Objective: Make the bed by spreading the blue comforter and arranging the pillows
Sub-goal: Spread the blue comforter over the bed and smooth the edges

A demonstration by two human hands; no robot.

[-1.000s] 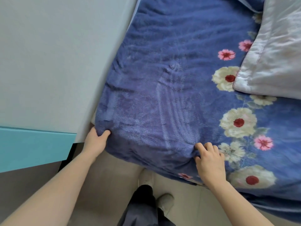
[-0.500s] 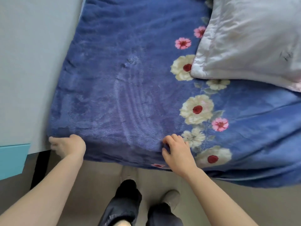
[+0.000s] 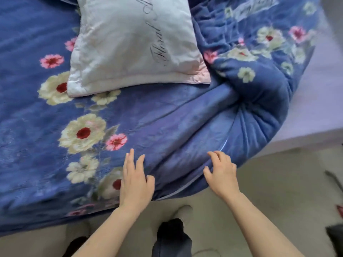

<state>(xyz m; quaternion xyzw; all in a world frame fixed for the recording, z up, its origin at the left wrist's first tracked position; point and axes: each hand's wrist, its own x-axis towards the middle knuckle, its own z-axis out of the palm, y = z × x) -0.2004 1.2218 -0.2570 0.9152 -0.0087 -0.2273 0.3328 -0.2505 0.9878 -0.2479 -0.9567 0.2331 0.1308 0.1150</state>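
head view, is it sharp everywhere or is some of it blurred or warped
Head view: soft motion blur on the bunched blue comforter and lower left flowers; both hands, left hand and right hand, fairly crisp; the pillow script is smeared; wide-angle bending curves the bed edge; even light, no glare.

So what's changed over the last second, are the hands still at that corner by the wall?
No. Both hands let go of the corner and moved right along the bed edge. The left hand now lies flat and open on the blue comforter; the right hand rests with curled fingers on its bunched fold, grip unclear. The pillow stays put on the bedding.
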